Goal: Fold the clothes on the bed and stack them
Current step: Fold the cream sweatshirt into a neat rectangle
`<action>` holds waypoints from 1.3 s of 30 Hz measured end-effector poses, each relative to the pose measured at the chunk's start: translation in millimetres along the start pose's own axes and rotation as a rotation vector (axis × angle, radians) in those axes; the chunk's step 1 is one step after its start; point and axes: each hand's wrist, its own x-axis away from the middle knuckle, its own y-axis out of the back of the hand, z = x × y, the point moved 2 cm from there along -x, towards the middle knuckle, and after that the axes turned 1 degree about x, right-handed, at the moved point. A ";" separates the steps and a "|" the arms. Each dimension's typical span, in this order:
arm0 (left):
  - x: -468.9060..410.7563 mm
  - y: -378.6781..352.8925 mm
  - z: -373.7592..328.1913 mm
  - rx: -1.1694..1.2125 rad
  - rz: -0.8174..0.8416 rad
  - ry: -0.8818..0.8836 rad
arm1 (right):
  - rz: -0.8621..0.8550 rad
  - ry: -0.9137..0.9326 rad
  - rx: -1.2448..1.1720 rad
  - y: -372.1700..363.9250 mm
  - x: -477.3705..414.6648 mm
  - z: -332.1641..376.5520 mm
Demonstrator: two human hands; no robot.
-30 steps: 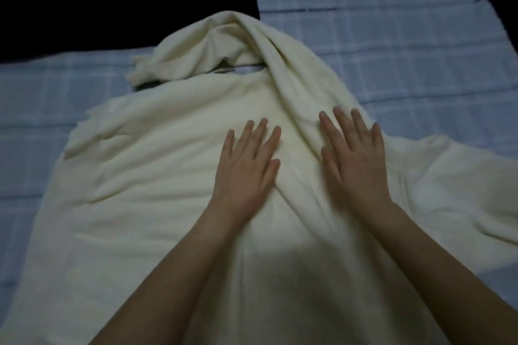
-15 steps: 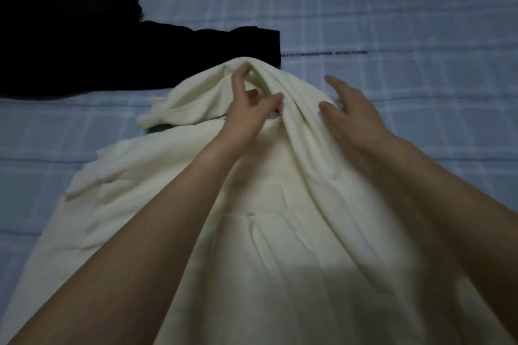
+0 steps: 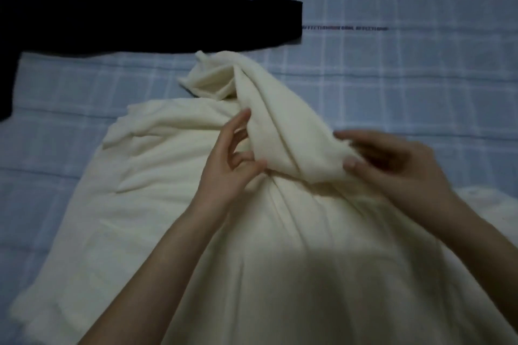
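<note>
Best done slowly here: lift the bunched fold (image 3: 280, 131) of the cream garment (image 3: 168, 218) only enough to free it, draw it out toward 3 o'clock and lay it flat before pressing any crease; pull evenly from both ends so as not to drag the body, spread from centre down to 6 and 7 o'clock on the checked bed sheet (image 3: 420, 78); mind the dark garment (image 3: 112, 8) at 10 to 11 o'clock, close to the fold's far tip but seemingly not touching. Left hand (image 3: 227, 173), just left of centre: palm turned inward, thumb and curled fingers pinching the fold's near-left edge, forefinger stretched up along it; right hand (image 3: 398, 168), at 3 o'clock: thumb on top, fingers tucked beneath — gripping the fold's right end, lifted slightly off the cloth below.
</note>
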 end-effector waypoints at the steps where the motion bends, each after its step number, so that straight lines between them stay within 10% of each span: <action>1: 14.0 8.7 6.1 -0.058 -0.066 0.054 | 0.102 -0.064 0.080 -12.8 15.1 -8.5; 7: -28.3 55.6 -21.6 -0.376 -0.420 -0.037 | 0.221 -0.123 0.285 -42.3 14.7 -18.8; 12: -96.3 44.7 -29.7 -0.335 -0.295 0.172 | 0.256 -0.084 0.271 -57.2 -6.8 -7.0; 16: -81.6 52.1 -14.8 -0.269 -0.273 0.052 | -0.044 -0.164 0.131 -71.4 -38.0 4.6; 21: -44.3 80.0 -4.9 0.017 -0.136 -0.070 | 0.025 -0.208 0.009 -103.2 -77.8 29.6; 28: 44.4 121.8 4.8 0.233 -0.090 0.001 | 0.031 0.126 0.050 -118.9 -17.2 71.4; 32: 109.1 184.6 31.5 0.366 -0.521 0.284 | 0.264 0.414 0.416 -150.7 47.3 68.5; 35: 125.0 225.7 26.3 -0.036 -0.682 0.179 | 0.398 0.409 0.573 -174.6 83.2 51.8; 39: 96.6 203.0 1.7 -0.795 -0.037 -0.347 | 0.157 0.266 0.497 -189.6 101.3 39.8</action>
